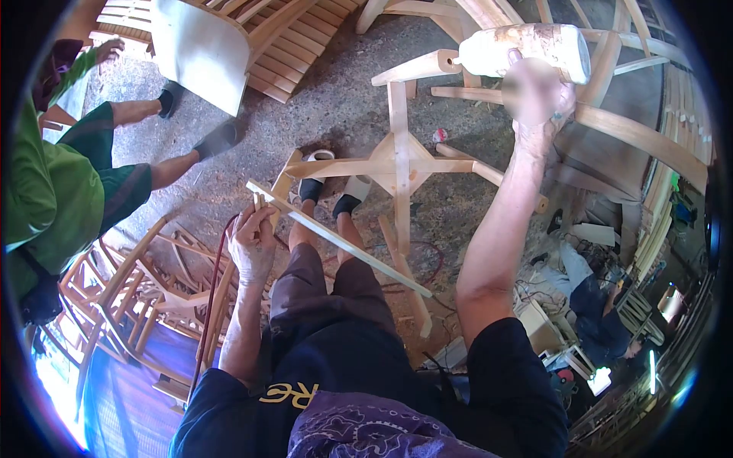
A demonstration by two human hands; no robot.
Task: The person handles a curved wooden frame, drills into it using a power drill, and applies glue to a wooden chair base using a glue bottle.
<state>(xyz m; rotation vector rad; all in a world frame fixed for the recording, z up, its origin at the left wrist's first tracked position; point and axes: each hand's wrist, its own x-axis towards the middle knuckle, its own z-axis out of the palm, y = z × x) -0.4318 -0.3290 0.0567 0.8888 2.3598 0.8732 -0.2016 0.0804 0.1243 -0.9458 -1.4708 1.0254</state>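
Note:
My right hand [538,103] is wrapped round a white plastic bottle [527,47] with brown smears, held sideways. The bottle's narrow tip is at the holed end of a curved wooden leg [416,70]; whether they touch I cannot tell. That leg belongs to an upturned cross-shaped wooden frame [397,149] with a diamond-shaped block at its middle. My left hand [253,243] is closed in a pinch on small wooden pegs [259,201]. Beside its fingertips, a long pale wooden strip [343,243] slants across in front of my legs.
A person in a green shirt [57,183] stands at the left. Wooden chair frames [145,298] are piled at lower left, with slatted furniture [294,46] at the top. Curved wooden parts [641,141] crowd the right. Another person [592,313] is at far lower right. A red hose [210,313] runs past my left arm.

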